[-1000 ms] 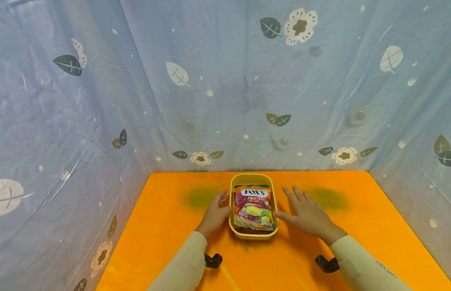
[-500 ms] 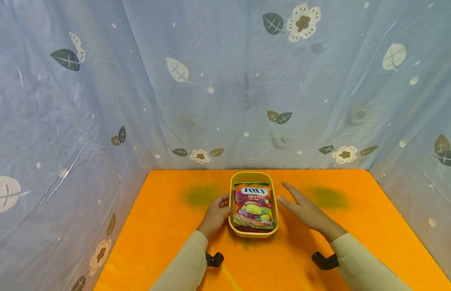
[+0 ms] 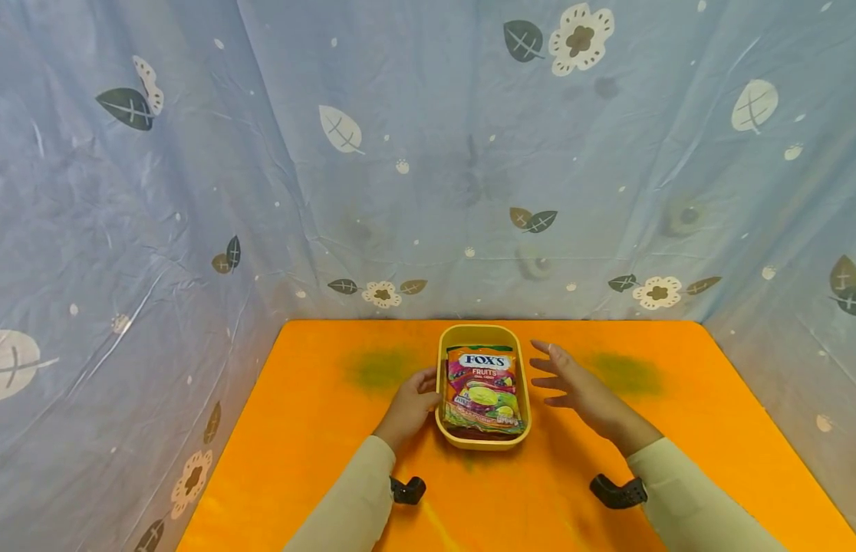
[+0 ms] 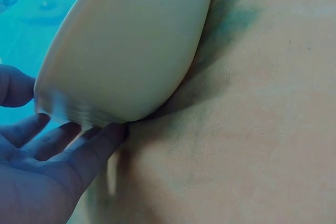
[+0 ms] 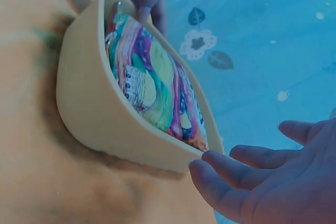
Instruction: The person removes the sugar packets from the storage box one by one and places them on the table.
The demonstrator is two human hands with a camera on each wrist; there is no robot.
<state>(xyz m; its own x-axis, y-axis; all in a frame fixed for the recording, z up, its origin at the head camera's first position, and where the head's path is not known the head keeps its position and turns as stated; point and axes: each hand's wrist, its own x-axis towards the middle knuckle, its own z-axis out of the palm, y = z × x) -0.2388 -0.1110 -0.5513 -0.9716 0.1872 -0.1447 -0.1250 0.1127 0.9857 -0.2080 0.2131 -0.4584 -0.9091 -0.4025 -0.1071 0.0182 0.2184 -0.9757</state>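
Note:
A yellow rectangular tub (image 3: 483, 445) stands on the orange tabletop. Inside lies a colourful bag of Fox's fruit candy (image 3: 481, 391), with more wrapping showing under its edges. My left hand (image 3: 407, 406) is at the tub's left side; in the left wrist view its fairly straight fingertips (image 4: 113, 132) touch the outer wall and the thumb (image 4: 13, 86) meets the rim. On the other side my right hand (image 3: 583, 391) is held apart from the tub, fingers spread and holding nothing. The right wrist view shows its fingertips overlapping the near corner of the tub.
A blue patterned curtain (image 3: 428, 207) with leaves and flowers encloses the back and both sides of the table (image 3: 317, 460). Green smudges (image 3: 624, 373) mark the tabletop. Each wrist wears a black mount (image 3: 617, 491).
My right hand has left the tub's right edge and turned, its fingers now spread sideways. My left hand stays at the left wall, and the tub keeps its place.

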